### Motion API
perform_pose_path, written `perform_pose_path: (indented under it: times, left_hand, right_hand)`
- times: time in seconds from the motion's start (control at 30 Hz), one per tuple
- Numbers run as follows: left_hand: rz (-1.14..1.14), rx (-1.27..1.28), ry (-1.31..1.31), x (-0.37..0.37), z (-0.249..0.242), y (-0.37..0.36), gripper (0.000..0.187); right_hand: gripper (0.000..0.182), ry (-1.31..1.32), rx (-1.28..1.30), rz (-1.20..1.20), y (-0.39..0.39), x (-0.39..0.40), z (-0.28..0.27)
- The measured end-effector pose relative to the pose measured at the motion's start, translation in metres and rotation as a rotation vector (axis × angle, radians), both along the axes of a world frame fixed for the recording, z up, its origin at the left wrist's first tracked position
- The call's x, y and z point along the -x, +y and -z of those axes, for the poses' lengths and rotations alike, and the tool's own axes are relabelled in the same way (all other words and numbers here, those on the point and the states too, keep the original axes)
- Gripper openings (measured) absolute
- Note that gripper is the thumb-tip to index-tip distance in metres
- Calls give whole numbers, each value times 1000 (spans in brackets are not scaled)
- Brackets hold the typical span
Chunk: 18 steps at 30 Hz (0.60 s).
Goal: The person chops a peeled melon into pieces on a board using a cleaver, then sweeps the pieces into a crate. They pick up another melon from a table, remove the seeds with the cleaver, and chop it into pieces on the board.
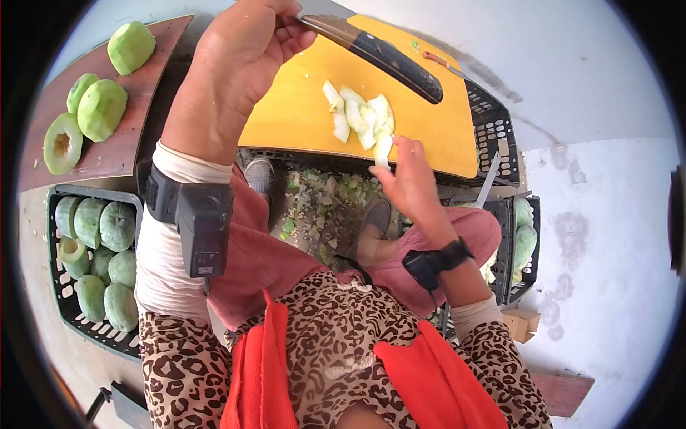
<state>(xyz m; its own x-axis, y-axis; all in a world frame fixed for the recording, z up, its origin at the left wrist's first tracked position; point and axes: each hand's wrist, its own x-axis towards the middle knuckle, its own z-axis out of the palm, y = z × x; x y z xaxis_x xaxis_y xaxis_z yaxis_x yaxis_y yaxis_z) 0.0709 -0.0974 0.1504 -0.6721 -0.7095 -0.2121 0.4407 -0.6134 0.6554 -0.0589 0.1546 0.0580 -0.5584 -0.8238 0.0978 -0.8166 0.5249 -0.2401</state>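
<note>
My left hand (261,43), at the top, has its fingers curled round one end of a knife (396,64). The knife slants down to the right above the yellow board (286,107), its far part dark and wide. Pale melon slices (361,118) lie in a loose pile on the board. My right hand (414,182) is at the board's near edge, its thumb and fingers closed about the end of one melon slice (384,149). The board rests on a black crate (493,129).
Peeled green melons (103,111) and a hollowed half (63,144) sit on a brown board (121,150) at left. Below stands a crate of unpeeled melons (118,227). A small knife (443,63) lies on the yellow board's far side. Another blade (489,179) sticks up at right. Scraps (325,207) litter the floor.
</note>
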Motion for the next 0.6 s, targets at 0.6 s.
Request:
perform_pose_path:
  times: [0.6]
  left_hand:
    - [56,180,7,5,4,4,5]
  right_hand:
    - [17,185,250,-26,24,51,-7]
